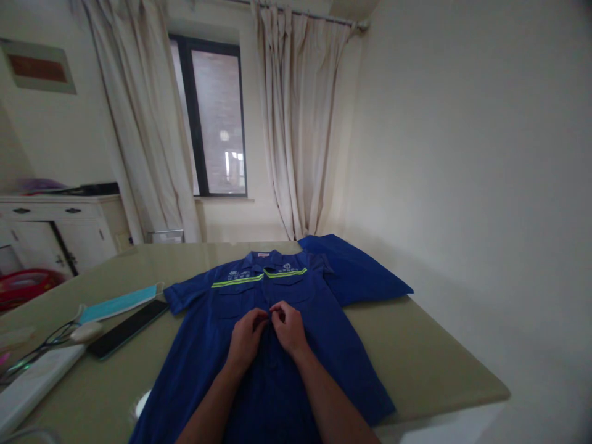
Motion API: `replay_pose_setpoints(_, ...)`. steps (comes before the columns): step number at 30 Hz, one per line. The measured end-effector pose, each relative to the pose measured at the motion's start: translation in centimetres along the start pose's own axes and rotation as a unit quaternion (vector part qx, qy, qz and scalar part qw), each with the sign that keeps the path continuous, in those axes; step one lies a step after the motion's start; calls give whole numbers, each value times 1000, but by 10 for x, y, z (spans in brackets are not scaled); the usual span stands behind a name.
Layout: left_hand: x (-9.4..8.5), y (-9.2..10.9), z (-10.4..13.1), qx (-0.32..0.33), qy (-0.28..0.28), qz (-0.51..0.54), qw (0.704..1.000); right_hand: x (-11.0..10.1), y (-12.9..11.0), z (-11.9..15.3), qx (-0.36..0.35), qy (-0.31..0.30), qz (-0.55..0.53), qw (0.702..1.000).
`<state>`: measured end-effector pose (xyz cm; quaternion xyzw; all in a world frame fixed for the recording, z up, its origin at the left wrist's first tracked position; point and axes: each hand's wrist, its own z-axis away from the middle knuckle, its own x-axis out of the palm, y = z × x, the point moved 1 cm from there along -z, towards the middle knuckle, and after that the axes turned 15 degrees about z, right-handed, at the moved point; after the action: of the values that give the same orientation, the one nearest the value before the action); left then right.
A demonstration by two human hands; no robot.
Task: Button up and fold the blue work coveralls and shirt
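Note:
A blue short-sleeved work shirt [194, 364] lies spread face up on the table, its collar toward the window. Yellow-green stripes and white print cross its chest. At the middle of the front placket, my left hand [246, 333] pinches the shirt's edge. Close beside it, my right hand [287, 327] pinches the other side of the placket, fingertips almost touching the left ones. Any button between the fingers is too small and covered to make out.
Blue folded cloth [361, 271] lies by the shirt's right sleeve. Left of the shirt are a black phone [127, 328], a light blue face mask [118, 304], eyeglasses [58, 336] and a white box [39, 382]. The table [430, 351] ends near the right wall.

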<state>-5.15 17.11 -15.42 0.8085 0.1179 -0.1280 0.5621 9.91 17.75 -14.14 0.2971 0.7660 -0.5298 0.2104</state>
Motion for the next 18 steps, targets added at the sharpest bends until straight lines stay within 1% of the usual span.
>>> replay_pose_setpoints(3,0,-3,0,-2,5,7,1000,0,0,0,4,6,-8,1000)
replay_pose_setpoints(7,1,-6,-1,16,5,29,999,2,2,-1,9,-1,-31,999)
replay_pose_setpoints(12,2,-5,0,20,7,16,1000,6,4,-2,-19,-28,-37,999)
replay_pose_setpoints(18,3,-1,0,-6,28,6,1000,9,8,-3,-29,-50,-40,998)
